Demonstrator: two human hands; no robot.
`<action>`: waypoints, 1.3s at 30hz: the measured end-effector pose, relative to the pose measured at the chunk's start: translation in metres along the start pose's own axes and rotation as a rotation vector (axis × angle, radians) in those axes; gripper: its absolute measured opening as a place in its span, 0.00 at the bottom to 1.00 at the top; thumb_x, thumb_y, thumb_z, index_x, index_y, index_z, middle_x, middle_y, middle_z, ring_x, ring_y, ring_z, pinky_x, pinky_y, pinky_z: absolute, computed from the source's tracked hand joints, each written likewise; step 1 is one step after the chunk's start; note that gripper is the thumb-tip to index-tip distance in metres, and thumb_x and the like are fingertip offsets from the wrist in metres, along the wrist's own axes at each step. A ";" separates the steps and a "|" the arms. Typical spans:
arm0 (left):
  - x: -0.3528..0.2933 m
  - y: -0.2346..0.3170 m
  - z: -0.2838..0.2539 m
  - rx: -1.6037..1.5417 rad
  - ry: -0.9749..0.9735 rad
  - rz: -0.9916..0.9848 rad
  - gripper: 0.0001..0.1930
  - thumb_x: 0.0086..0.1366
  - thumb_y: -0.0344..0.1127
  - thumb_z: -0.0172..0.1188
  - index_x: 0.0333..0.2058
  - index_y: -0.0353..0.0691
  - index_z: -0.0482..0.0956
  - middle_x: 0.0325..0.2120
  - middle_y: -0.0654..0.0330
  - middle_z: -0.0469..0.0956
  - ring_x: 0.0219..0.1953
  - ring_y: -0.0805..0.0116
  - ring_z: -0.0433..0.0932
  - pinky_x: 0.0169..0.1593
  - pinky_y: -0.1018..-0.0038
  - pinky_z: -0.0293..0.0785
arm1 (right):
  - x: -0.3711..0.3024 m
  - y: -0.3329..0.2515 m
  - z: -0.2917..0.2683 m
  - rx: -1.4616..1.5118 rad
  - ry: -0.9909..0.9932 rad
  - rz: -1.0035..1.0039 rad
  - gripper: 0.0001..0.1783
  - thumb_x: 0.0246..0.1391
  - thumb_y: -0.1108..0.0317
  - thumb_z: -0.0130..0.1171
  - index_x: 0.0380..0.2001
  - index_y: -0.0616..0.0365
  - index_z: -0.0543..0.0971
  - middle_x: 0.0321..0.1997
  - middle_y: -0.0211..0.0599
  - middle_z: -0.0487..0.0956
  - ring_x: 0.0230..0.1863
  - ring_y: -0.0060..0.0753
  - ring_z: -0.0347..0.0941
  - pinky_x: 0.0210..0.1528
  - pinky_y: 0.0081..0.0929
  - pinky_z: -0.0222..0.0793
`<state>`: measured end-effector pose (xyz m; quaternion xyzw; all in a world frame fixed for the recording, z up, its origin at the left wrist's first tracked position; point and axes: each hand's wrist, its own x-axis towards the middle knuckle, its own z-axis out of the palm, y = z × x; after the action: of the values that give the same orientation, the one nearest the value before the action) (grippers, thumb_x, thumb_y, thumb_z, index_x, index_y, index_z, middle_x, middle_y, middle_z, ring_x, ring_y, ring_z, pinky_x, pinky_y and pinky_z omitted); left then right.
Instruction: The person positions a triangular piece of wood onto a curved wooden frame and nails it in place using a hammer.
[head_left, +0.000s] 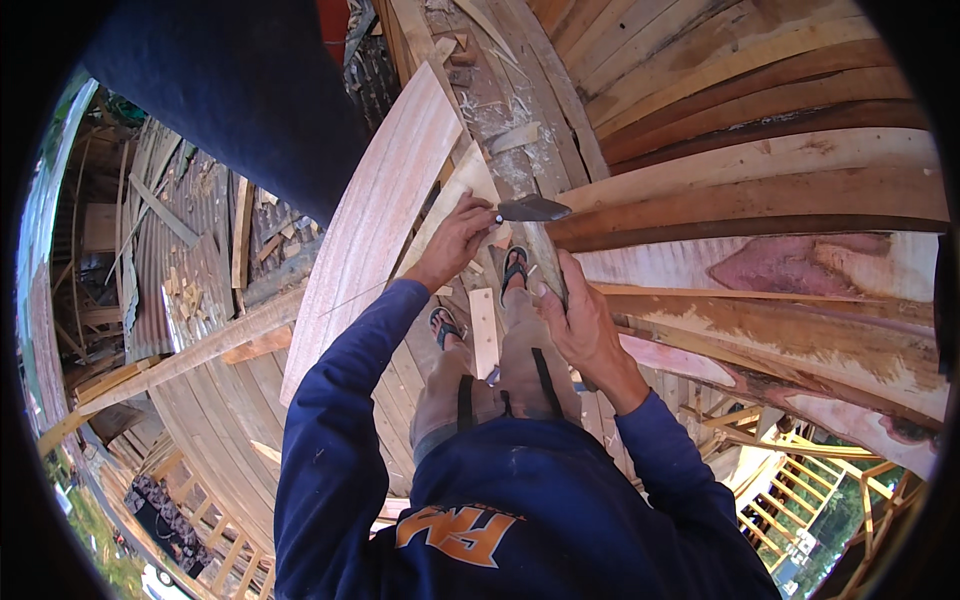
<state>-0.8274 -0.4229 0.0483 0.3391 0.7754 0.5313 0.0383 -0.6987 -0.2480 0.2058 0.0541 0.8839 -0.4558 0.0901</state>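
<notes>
My right hand [590,330] is wrapped round the wooden handle of a hammer [535,208]. The hammer's dark head tapers to the right, and its left end is close by the fingers of my left hand [460,238]. That left hand is closed over a pale piece of wood [470,174], fingers bunched together. A small bright spot shows at its fingertips; what they pinch is too small to make out. Beside it, a long pinkish plank [385,190] slants up and away.
Stacked curved planks [760,190] rise on the right. My sandalled feet [515,268] stand on wooden boards, near a short pale batten [484,333]. Shavings [510,105] litter the far boards. A person's dark clothing [240,100] fills the upper left. A long beam [190,345] crosses at left.
</notes>
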 end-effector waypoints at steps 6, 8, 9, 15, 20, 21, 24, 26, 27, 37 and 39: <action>-0.002 -0.002 -0.001 -0.008 -0.017 -0.015 0.11 0.61 0.24 0.60 0.43 0.35 0.78 0.39 0.52 0.79 0.53 0.52 0.73 0.73 0.50 0.49 | 0.001 0.001 0.004 -0.128 0.048 -0.095 0.27 0.63 0.68 0.53 0.60 0.74 0.62 0.45 0.70 0.76 0.46 0.70 0.75 0.46 0.48 0.71; 0.000 -0.003 -0.003 0.016 -0.044 -0.004 0.11 0.61 0.24 0.60 0.43 0.35 0.78 0.39 0.52 0.79 0.53 0.52 0.73 0.73 0.50 0.50 | 0.005 0.001 0.005 -0.147 -0.015 -0.041 0.27 0.63 0.68 0.53 0.60 0.74 0.62 0.44 0.70 0.76 0.45 0.69 0.75 0.46 0.47 0.72; 0.000 -0.002 -0.004 0.028 -0.056 0.002 0.10 0.61 0.24 0.60 0.42 0.35 0.78 0.39 0.52 0.79 0.53 0.52 0.73 0.73 0.50 0.50 | 0.006 0.002 0.005 -0.157 -0.046 -0.014 0.27 0.63 0.68 0.53 0.60 0.73 0.62 0.44 0.70 0.76 0.45 0.69 0.75 0.46 0.47 0.72; -0.004 -0.007 0.000 0.020 -0.024 0.027 0.10 0.60 0.23 0.60 0.41 0.35 0.78 0.39 0.53 0.78 0.53 0.51 0.73 0.72 0.49 0.50 | 0.001 -0.025 -0.005 -0.114 0.179 -0.272 0.27 0.63 0.69 0.53 0.60 0.74 0.63 0.45 0.68 0.77 0.44 0.64 0.78 0.45 0.44 0.73; -0.001 -0.005 -0.001 0.036 -0.030 0.040 0.10 0.60 0.23 0.60 0.41 0.35 0.78 0.39 0.54 0.78 0.54 0.51 0.73 0.73 0.50 0.50 | -0.007 -0.013 -0.001 -0.113 0.166 -0.277 0.27 0.63 0.71 0.52 0.62 0.71 0.62 0.49 0.65 0.76 0.46 0.65 0.77 0.46 0.43 0.74; 0.001 -0.005 0.000 0.037 -0.038 0.050 0.10 0.60 0.23 0.60 0.41 0.35 0.78 0.39 0.54 0.78 0.54 0.51 0.73 0.73 0.50 0.50 | -0.004 0.002 0.006 -0.184 0.105 -0.214 0.27 0.63 0.71 0.52 0.62 0.71 0.62 0.48 0.64 0.77 0.45 0.65 0.77 0.45 0.43 0.74; 0.000 -0.006 0.000 0.026 -0.037 0.015 0.10 0.60 0.23 0.61 0.41 0.35 0.78 0.39 0.53 0.78 0.54 0.51 0.72 0.72 0.50 0.50 | 0.005 0.010 0.004 -0.195 -0.031 -0.047 0.28 0.62 0.70 0.53 0.62 0.71 0.61 0.50 0.67 0.76 0.47 0.68 0.75 0.47 0.43 0.74; -0.002 -0.006 0.001 0.029 -0.044 0.024 0.10 0.60 0.24 0.61 0.41 0.35 0.78 0.39 0.53 0.78 0.54 0.51 0.72 0.72 0.50 0.51 | 0.001 0.000 -0.002 -0.099 -0.001 -0.015 0.29 0.63 0.69 0.54 0.63 0.71 0.61 0.52 0.68 0.75 0.49 0.68 0.75 0.49 0.42 0.73; -0.002 -0.006 0.001 0.029 -0.048 0.028 0.10 0.60 0.24 0.61 0.41 0.34 0.78 0.39 0.53 0.78 0.53 0.51 0.72 0.72 0.50 0.51 | -0.001 0.001 -0.002 -0.068 0.042 -0.031 0.29 0.63 0.69 0.54 0.63 0.71 0.60 0.53 0.68 0.74 0.51 0.68 0.74 0.51 0.42 0.73; 0.002 -0.003 -0.002 0.068 -0.060 0.041 0.09 0.59 0.23 0.61 0.39 0.33 0.78 0.40 0.52 0.78 0.54 0.51 0.72 0.70 0.52 0.54 | 0.000 0.020 0.003 -0.136 -0.030 -0.117 0.31 0.63 0.68 0.53 0.65 0.72 0.59 0.53 0.69 0.74 0.52 0.66 0.75 0.52 0.44 0.72; -0.001 -0.005 -0.002 0.080 -0.074 0.039 0.09 0.59 0.23 0.61 0.39 0.33 0.78 0.41 0.53 0.78 0.54 0.51 0.72 0.70 0.52 0.54 | 0.003 0.019 0.003 -0.169 -0.063 -0.112 0.31 0.63 0.68 0.54 0.65 0.72 0.59 0.52 0.68 0.75 0.50 0.65 0.76 0.50 0.45 0.73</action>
<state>-0.8299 -0.4259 0.0448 0.3747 0.7875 0.4875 0.0429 -0.6977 -0.2394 0.1888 -0.0177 0.9176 -0.3853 0.0962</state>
